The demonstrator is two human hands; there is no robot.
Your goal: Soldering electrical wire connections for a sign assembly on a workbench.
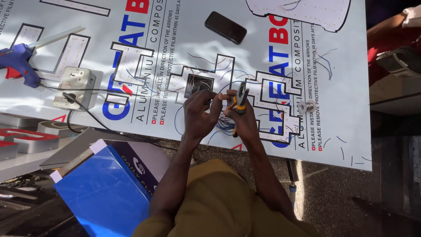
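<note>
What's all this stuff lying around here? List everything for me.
Panel: one, white with blue and red print, on the floor.
Letter shapes: several, white with black edges, on the panel.
Thin wires: many, blue and dark, under the hands.
Phone: one, black, top of the panel.
Glue gun: one, blue, far left.
Socket box: one, grey, with a black cable plugged in.
Solder spool: one, silvery, right of the hands.
Blue box: one, lower left.
Pliers: one, yellow and black handles.
Left hand: pinching wires.
Right hand: holding the pliers.
</note>
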